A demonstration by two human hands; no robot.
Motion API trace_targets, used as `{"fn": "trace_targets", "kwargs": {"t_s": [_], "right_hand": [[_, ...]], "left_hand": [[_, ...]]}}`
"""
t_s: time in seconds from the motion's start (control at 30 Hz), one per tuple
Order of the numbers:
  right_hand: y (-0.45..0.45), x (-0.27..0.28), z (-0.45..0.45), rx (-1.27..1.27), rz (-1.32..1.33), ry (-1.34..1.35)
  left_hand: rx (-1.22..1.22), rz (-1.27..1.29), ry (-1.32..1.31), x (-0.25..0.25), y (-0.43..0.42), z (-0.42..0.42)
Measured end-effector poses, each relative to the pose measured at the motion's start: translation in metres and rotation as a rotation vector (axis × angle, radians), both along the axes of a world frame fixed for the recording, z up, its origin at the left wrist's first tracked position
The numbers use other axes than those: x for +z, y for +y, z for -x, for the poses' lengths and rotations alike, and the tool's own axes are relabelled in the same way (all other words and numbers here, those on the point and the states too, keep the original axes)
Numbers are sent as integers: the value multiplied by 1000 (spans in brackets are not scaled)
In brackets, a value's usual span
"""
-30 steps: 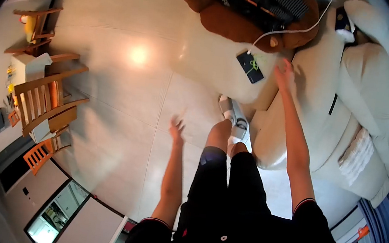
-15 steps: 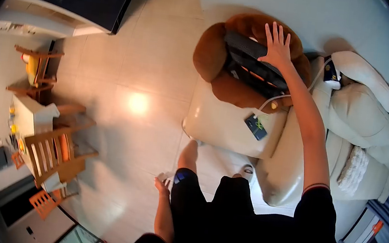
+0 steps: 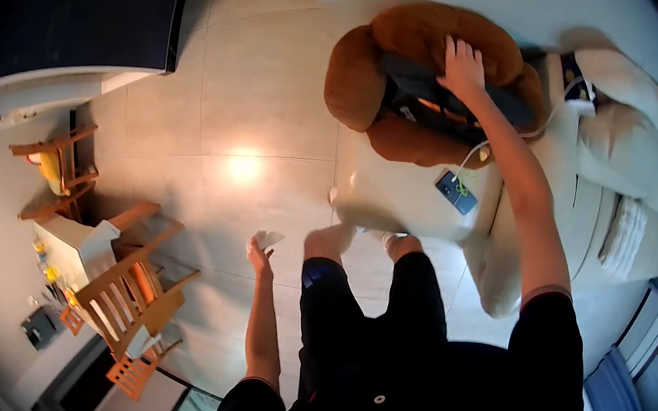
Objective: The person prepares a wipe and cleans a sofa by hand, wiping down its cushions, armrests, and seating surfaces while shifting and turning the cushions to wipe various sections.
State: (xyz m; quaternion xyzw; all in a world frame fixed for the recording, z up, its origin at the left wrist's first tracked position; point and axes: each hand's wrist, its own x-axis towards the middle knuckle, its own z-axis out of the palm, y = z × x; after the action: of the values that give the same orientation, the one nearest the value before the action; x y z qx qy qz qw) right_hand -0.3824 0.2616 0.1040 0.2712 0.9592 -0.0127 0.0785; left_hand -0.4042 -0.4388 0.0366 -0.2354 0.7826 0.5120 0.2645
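"Where is the right hand [image 3: 464, 70]?"

"Upper right of the frame, palm down over the brown plush cushion [image 3: 355, 79], with the dark bag [image 3: 402, 98] lying in the cushion's hollow. Its fingers are stretched out with slight gaps between them."

"Is it pressing on anything?"

"The fingertips lie across the cushion's far side and the palm covers part of the bag. How firmly they touch, I can't tell."

"And the left hand [image 3: 258, 257]?"

"Left of centre, above the floor [image 3: 221, 217]. Thumb and fingers are pinched on a thin white piece [image 3: 269, 238]; it's too blurred to say what it is."

"What's near the cushion?"

"It sits on the cream sofa [image 3: 376, 187]. Just below it in the frame, a dark phone [image 3: 456, 192] lies on the seat, with a white cable [image 3: 465, 160] running up from it. Wooden chairs [image 3: 116, 303] stand at lower left."
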Motion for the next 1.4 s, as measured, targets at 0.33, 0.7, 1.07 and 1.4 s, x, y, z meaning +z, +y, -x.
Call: {"fn": "trace_targets", "kwargs": {"t_s": [0.33,0.7,1.07,1.4], "right_hand": [[-45,75,-86,-7,200,-85],[-207,79,-229,-173,270,233],[-260,55,-252,-295,252,290],[-288,42,-276,-345,190,317]], "left_hand": [[-312,99,518,8,135,106],[-1250,-79,791,-95,455,235],[-1909,-846,1466,-111,800,21],[-2273,-370,1172,-178,685,121]]}}
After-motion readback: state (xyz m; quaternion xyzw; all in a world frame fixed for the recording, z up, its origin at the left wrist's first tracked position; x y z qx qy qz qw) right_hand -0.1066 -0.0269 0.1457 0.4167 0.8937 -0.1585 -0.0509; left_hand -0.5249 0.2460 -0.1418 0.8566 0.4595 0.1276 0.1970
